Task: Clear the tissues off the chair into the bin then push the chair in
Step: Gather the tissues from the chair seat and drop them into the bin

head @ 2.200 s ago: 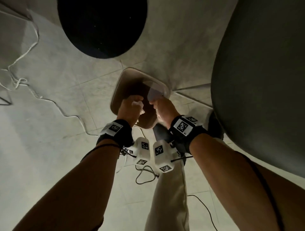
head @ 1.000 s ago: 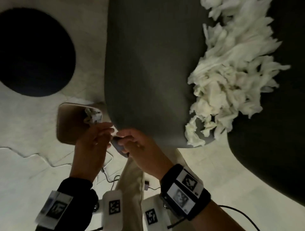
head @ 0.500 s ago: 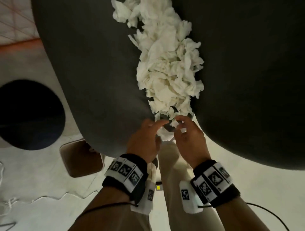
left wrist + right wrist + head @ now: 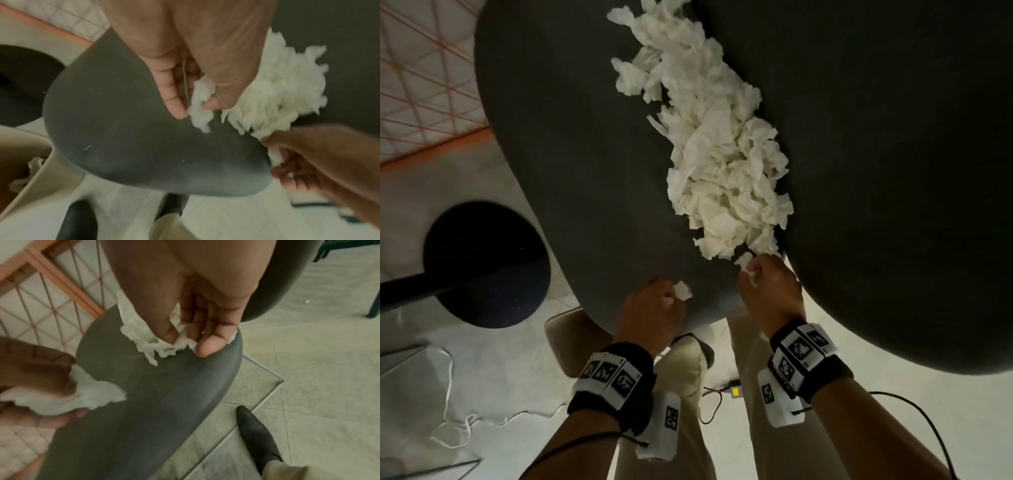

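While most of the tissues [image 4: 722, 144] lie heaped along the middle of the dark chair seat [image 4: 585, 154], the tan bin [image 4: 566, 337] stands on the floor at the far left, half tucked under the seat's front edge, with a few crumpled scraps visible inside it in the left wrist view. That placement likely keeps each carry short: a hand only has to swing off the edge and let go. Next to the right, the left hand [image 4: 654, 308] hovers above the front of the seat, knuckles up and fingers curled down, pinching a small wad of tissue [image 4: 683, 291] between thumb and fingertips, clear of the heap. Further right, the right hand [image 4: 770, 291] reaches to the near tip of the pile, thumb and fingers closed round a scrap [image 4: 164, 344] that seems joined to the heap. Both wrists are bent downward, forearms coming in from below in the head view. Judging by the heap's size, clearing has barely begun and the chair is not yet pushed in.
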Tool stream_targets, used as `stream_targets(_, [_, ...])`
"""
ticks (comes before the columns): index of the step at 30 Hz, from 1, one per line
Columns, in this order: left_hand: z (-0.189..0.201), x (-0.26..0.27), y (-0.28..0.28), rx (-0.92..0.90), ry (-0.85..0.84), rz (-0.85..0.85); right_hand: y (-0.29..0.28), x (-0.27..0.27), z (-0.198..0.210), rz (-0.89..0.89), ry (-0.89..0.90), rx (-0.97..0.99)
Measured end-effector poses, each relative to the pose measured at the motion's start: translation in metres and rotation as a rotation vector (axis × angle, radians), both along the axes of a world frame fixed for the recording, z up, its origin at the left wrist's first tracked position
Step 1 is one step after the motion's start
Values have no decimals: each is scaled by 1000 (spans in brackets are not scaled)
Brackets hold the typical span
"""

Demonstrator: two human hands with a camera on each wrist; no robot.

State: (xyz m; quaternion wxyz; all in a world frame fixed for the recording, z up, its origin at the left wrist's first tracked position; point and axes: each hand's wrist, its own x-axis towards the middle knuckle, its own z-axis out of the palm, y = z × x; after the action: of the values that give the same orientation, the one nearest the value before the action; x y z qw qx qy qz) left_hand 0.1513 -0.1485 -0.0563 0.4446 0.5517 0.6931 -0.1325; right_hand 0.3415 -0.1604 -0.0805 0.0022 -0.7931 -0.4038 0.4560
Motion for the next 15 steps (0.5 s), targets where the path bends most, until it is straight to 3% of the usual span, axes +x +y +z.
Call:
stream_targets(5, [12, 1, 11, 85, -108, 139, -12, 4, 9, -172, 97, 64])
stream_targets(10, [18, 18, 27, 183, -210, 178, -19, 4, 8, -506, 200, 110])
stream_targets(15, [9, 28, 42, 186, -169, 130, -17, -5, 0, -403, -5, 116])
